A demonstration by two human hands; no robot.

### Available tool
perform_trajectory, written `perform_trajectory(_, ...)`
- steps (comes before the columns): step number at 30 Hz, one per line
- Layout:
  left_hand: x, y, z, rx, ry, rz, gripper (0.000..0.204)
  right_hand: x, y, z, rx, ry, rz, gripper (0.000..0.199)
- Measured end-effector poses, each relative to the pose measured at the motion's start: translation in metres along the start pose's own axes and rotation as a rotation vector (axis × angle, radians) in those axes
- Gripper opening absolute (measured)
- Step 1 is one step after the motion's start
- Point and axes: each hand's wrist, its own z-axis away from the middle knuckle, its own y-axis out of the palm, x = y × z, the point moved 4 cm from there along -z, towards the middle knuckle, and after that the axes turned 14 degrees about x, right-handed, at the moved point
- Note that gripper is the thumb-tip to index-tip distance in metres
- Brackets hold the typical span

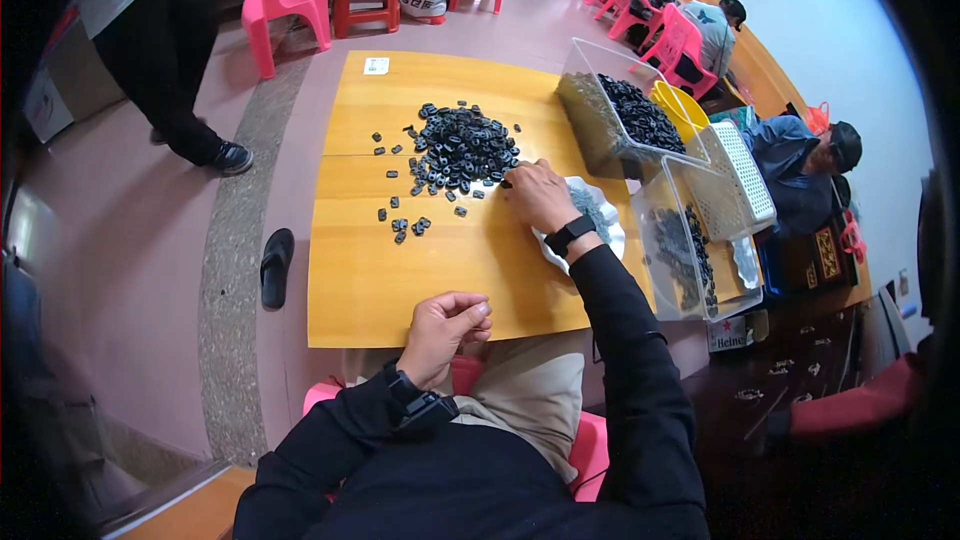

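Table (pixel 345 270), one, yellow wood-toned: on it we log one heap of black pieces (pixel 465 145), too many to count, strays to its left and near side. Our right hand (pixel 540 197) is at the heap's right edge; we cannot tell if its fingertips grip a piece. Our left hand (pixel 450 330), at the near edge, has thumb against fingers, contents hidden. Rightward we count one scalloped white dish (pixel 617 242), two clear bins (pixel 578 105), one perforated white basket (pixel 733 180)
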Motion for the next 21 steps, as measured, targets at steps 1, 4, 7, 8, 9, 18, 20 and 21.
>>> perform_trajectory(1,-0.001,-0.001,0.001,-0.008,0.001,0.005,0.015,0.003,0.0,-0.002,0.006,-0.007,-0.001,0.017)
perform_trajectory(4,-0.002,-0.002,0.001,-0.034,-0.017,-0.007,0.015,0.005,0.003,-0.006,0.045,0.028,-0.014,0.015)
perform_trajectory(7,-0.003,-0.001,0.0,-0.019,-0.016,-0.007,0.015,0.002,0.006,-0.004,0.043,0.018,-0.051,0.016)
perform_trajectory(8,-0.003,-0.001,0.0,-0.023,-0.02,-0.012,0.015,0.002,0.006,-0.004,0.071,0.026,-0.034,0.016)
perform_trajectory(9,-0.003,-0.001,0.0,-0.026,-0.023,-0.017,0.015,0.003,0.007,-0.003,0.099,0.034,-0.018,0.016)
perform_trajectory(18,0.0,-0.002,0.0,-0.017,-0.005,-0.011,0.014,0.035,0.002,-0.005,0.028,-0.153,0.032,0.014)
perform_trajectory(20,0.0,-0.001,0.0,-0.016,0.001,-0.011,0.014,0.031,0.01,-0.009,0.017,-0.17,0.052,0.014)
perform_trajectory(21,0.0,-0.001,0.0,-0.014,0.006,-0.01,0.014,0.028,0.014,-0.01,0.007,-0.185,0.071,0.013)
